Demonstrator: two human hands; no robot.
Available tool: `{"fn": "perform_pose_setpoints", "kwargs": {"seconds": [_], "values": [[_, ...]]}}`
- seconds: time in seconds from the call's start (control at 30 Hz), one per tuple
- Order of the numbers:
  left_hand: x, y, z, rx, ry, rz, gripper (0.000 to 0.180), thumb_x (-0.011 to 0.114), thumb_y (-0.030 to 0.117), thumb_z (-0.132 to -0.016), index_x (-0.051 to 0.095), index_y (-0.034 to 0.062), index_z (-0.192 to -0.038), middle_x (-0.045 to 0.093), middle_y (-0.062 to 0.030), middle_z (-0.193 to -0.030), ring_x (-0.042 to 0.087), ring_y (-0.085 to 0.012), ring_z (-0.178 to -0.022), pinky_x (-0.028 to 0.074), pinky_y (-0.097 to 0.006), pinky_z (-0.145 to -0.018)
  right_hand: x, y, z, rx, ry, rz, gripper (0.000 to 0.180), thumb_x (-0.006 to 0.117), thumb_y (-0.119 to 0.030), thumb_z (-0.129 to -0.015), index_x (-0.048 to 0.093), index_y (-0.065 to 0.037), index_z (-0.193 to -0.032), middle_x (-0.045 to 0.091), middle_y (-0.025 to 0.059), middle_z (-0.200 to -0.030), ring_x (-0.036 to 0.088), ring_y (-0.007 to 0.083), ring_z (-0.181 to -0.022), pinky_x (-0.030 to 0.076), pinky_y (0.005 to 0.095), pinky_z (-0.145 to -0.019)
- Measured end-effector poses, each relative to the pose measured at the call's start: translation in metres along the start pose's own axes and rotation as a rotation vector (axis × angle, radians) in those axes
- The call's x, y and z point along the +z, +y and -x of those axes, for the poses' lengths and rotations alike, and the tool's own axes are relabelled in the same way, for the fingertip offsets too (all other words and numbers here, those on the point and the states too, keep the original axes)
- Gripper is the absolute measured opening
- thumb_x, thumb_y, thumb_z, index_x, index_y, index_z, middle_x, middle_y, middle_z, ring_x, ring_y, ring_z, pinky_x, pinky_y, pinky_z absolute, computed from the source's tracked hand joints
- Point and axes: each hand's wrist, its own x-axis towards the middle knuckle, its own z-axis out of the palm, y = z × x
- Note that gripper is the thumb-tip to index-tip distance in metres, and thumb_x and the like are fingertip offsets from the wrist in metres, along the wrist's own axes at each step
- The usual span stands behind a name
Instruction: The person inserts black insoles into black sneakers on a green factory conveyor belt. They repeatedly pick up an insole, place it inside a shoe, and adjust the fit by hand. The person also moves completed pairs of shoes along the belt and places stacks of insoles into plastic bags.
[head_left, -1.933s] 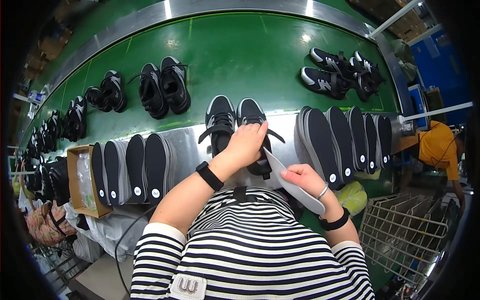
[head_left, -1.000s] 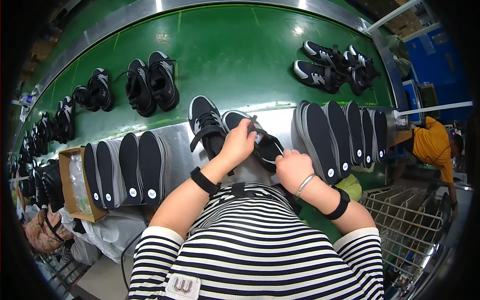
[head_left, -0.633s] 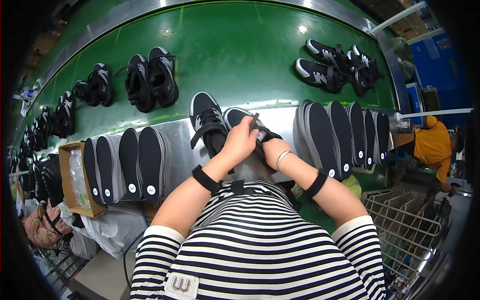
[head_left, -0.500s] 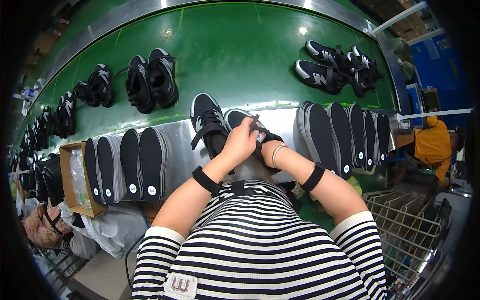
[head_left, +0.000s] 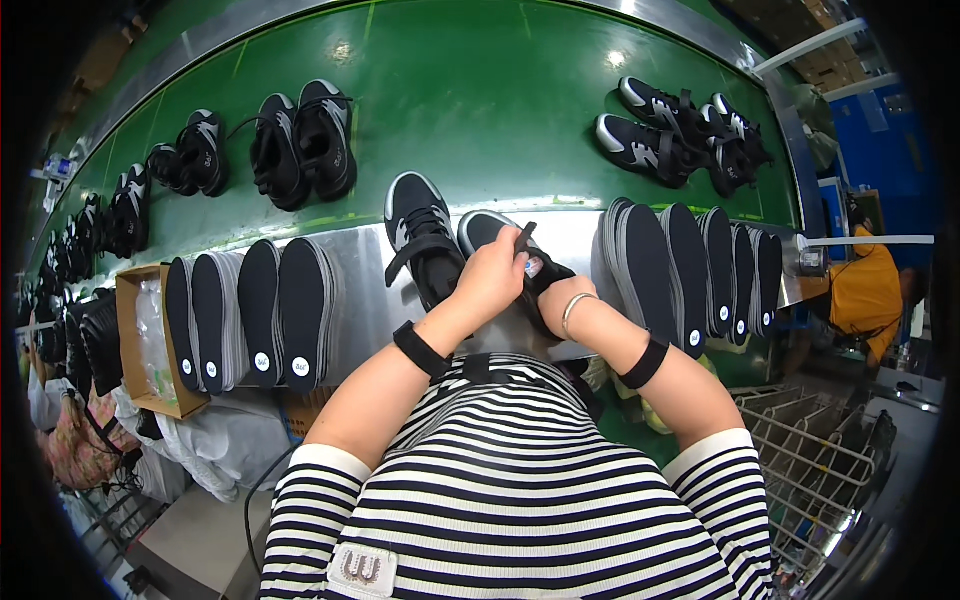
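Observation:
A black sneaker with a silver toe (head_left: 484,228) lies on the metal strip in front of me. My left hand (head_left: 492,274) is closed on its black strap or tongue, with one end standing up above the fingers. A small pale label shows beside that hand. My right hand (head_left: 563,300) reaches into the opening of the same sneaker, its fingers hidden inside. Left of it stands the matching sneaker (head_left: 416,212), its strap sticking out to the left, with neither hand on it.
Stacks of black insoles line the metal strip at left (head_left: 262,310) and right (head_left: 640,262). A cardboard box (head_left: 186,402) of clear plastic stands far left. More sneakers (head_left: 326,140) sit on the green conveyor (head_left: 470,90). A person in yellow (head_left: 866,290) is at far right.
Both hands and the sneaker they work on appear slightly farther right in the picture. My left hand keeps its grip, and my right hand is still inside the sneaker.

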Motion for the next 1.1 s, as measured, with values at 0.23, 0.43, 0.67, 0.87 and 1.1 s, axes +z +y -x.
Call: {"fn": "perform_pose_setpoints", "kwargs": {"seconds": [0.23, 0.43, 0.67, 0.87, 1.1], "values": [[0.002, -0.001, -0.002, 0.03, -0.029, 0.024, 0.031, 0.051, 0.01, -0.079, 0.04, -0.0038, -0.104, 0.057, -0.0233, -0.089, 0.055, -0.0391, -0.084, 0.044, -0.041, -0.072, 0.01, 0.02, 0.039, -0.108, 0.082, -0.167, 0.03, 0.05, -0.023, -0.073, 0.058, -0.005, -0.095, 0.062, 0.0112, -0.09, 0.059, 0.0244, -0.087, 0.037, 0.043, -0.078], [0.004, 0.0, -0.004, 0.013, -0.021, 0.032, 0.028, 0.051, 0.011, -0.079, 0.041, -0.0028, -0.101, 0.057, -0.024, -0.087, 0.054, -0.039, -0.083, 0.043, -0.04, -0.071, 0.023, 0.014, 0.019, -0.056, 0.011, -0.209, 0.038, 0.05, -0.019, -0.073, 0.05, -0.005, -0.109, 0.06, 0.015, -0.095, 0.057, 0.0262, -0.092, 0.032, 0.0466, -0.088], [0.006, 0.001, -0.005, 0.012, -0.061, 0.098, 0.025, 0.05, 0.01, -0.078, 0.043, -0.0013, -0.1, 0.057, -0.0235, -0.084, 0.055, -0.0383, -0.083, 0.043, -0.04, -0.071, 0.045, 0.026, 0.021, -0.164, 0.292, -0.506, 0.048, 0.051, -0.026, -0.076, 0.043, -0.003, -0.117, 0.059, 0.0172, -0.097, 0.057, 0.0274, -0.092, 0.033, 0.0456, -0.088], [0.002, 0.003, -0.008, 0.002, -0.172, 0.203, 0.026, 0.05, 0.011, -0.077, 0.044, -0.0011, -0.099, 0.057, -0.0221, -0.088, 0.054, -0.0368, -0.087, 0.042, -0.04, -0.075, 0.052, 0.024, -0.002, -0.15, 0.329, -1.968, 0.022, 0.053, -0.02, -0.084, 0.058, -0.001, -0.093, 0.061, 0.0058, -0.074, 0.056, 0.0112, -0.071, 0.042, 0.0212, -0.068], [-0.004, 0.012, -0.009, -0.044, -0.132, 0.179, 0.029, 0.051, 0.012, -0.078, 0.044, -0.0016, -0.102, 0.057, -0.0206, -0.09, 0.055, -0.0327, -0.086, 0.043, -0.036, -0.075, 0.049, 0.025, 0.008, -0.288, 0.488, -2.177, 0.019, 0.056, -0.018, -0.08, 0.058, 0.001, -0.079, 0.057, 0.0059, -0.064, 0.053, 0.0136, -0.062, 0.042, 0.0242, -0.064]]}}
